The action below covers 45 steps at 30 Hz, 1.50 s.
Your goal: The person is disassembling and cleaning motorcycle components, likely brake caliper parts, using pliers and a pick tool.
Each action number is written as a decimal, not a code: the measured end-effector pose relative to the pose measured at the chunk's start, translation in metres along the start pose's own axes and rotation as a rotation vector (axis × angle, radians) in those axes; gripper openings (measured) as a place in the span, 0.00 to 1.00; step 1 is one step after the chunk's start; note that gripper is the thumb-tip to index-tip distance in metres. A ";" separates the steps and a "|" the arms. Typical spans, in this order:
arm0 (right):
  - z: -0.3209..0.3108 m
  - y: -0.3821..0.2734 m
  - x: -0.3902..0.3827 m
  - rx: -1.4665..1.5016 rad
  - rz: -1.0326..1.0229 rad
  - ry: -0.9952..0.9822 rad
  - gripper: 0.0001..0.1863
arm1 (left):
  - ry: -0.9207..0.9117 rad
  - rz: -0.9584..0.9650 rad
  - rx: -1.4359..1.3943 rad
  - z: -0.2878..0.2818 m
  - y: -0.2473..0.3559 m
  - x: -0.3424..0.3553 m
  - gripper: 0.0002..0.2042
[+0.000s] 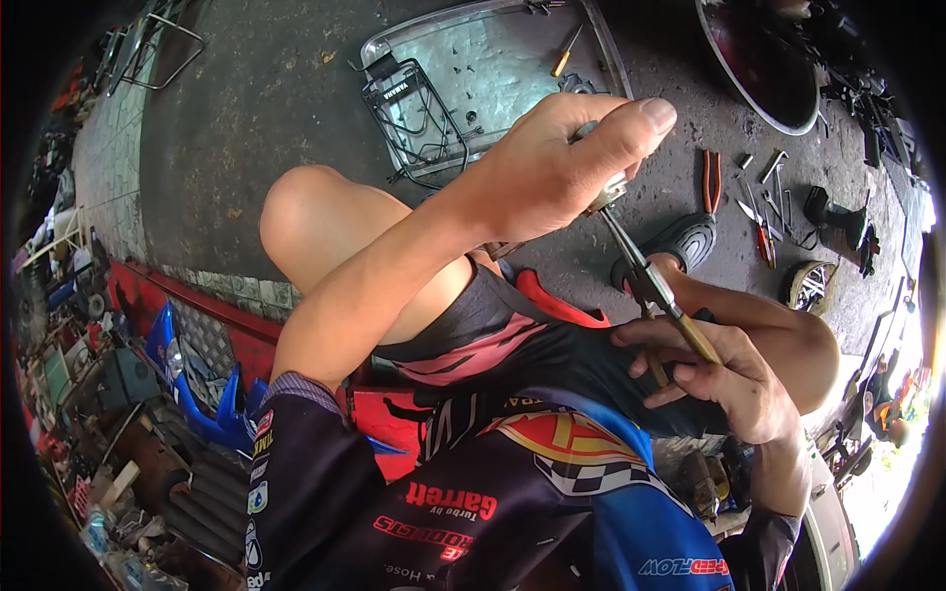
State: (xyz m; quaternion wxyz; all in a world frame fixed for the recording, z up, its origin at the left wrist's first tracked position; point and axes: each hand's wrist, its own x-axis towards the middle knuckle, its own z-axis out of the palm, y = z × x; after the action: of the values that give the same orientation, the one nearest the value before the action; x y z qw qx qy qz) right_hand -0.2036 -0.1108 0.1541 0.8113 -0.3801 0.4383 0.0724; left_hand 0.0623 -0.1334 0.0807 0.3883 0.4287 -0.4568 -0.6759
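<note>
My left hand (552, 163) is closed round a small metal part (609, 192), raised in front of me with the thumb stretched out on top. Most of that part is hidden by the fingers. In my right hand (734, 379) is a pair of long-nose pliers (650, 281) with yellowish handles. The handles are spread a little between my fingers. The slim jaws of the pliers reach up to the metal part below my left hand and seem to touch it.
Beyond my hands lies a metal tray (512, 59) with a black rack (414, 113), a yellow-handled screwdriver (567, 51) and small bolts. On the floor at right are orange-handled pliers (710, 182) and several hand tools. Blue fairings (202, 399) and clutter stand at left.
</note>
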 end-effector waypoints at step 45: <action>0.014 0.009 0.002 -0.079 -0.074 0.033 0.39 | 0.020 -0.097 0.039 -0.006 -0.006 -0.008 0.29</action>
State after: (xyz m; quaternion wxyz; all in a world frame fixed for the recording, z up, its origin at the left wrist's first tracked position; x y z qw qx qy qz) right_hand -0.1973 -0.0957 0.1523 0.7904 -0.4290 0.4340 0.0531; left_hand 0.0703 -0.1260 0.0755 0.3510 0.4648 -0.4446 -0.6805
